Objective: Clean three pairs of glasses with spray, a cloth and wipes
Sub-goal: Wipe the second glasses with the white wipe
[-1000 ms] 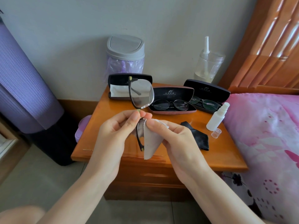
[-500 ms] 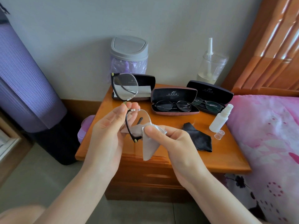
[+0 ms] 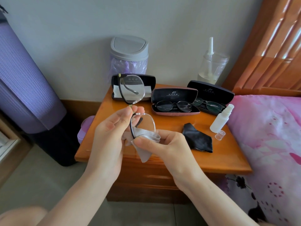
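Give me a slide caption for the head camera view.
Left hand pinches black-framed glasses by the bridge; right hand presses grey cloth on one lens.

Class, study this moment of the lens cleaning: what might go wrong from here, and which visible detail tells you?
1. The left hand pinches the glasses only at the bridge while the right hand presses the grey cloth round the lower lens; the frame might twist or slip.
2. The spray bottle stands uncapped, its clear cap loose beside it; either could get knocked off.
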